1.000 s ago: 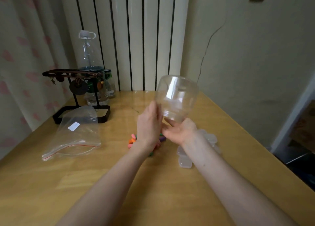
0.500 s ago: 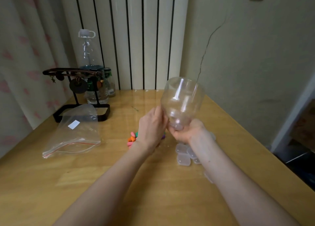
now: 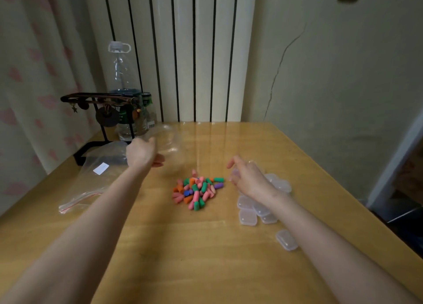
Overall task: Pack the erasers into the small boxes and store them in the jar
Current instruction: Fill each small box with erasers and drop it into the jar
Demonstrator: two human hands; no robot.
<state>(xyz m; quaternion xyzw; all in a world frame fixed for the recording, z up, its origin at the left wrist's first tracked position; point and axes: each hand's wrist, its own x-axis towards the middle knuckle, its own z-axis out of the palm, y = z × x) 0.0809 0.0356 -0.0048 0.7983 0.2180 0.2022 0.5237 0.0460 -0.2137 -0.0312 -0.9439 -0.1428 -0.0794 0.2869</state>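
Observation:
A pile of small coloured erasers point(image 3: 197, 192) lies mid-table. To its right sit several small clear boxes point(image 3: 247, 216), and one more box point(image 3: 286, 240) lies apart, nearer me. My left hand point(image 3: 142, 153) grips the clear plastic jar point(image 3: 170, 143) at the far left of the pile; the jar is motion-blurred and low over the table. Between the erasers and the boxes, my right hand point(image 3: 248, 179) hovers with its fingers curled around a small translucent piece, apparently the jar lid point(image 3: 235, 173).
A clear zip bag point(image 3: 91, 180) lies at the left. Behind it stand a black rack point(image 3: 100, 111) with hanging trinkets and a tall water bottle point(image 3: 120, 74). A radiator and wall close the back. The table's right edge point(image 3: 357, 203) drops off to the floor.
Both hands held the upturned jar above the erasers. Now they have parted: the left has carried the jar down and left, and the right has moved right with the small translucent piece.

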